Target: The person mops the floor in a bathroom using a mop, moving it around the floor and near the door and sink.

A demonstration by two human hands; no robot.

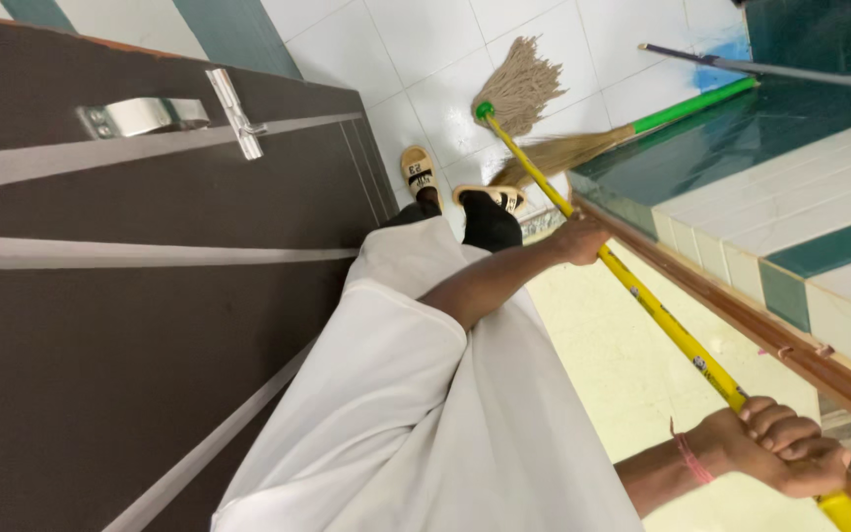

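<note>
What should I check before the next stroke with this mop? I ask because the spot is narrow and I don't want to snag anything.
1. Left hand closed round the yellow mop handle: ok.
2. Right hand gripping the handle near its upper end: ok.
3. Mop head down on the white tile floor: ok.
4. Broom clear of the mop head: not ok, its bristles lie right beside it, crossing under the handle.
5. Sandals apart from the mop strands: ok.
6. Floor wet or dry: cannot tell.
</note>
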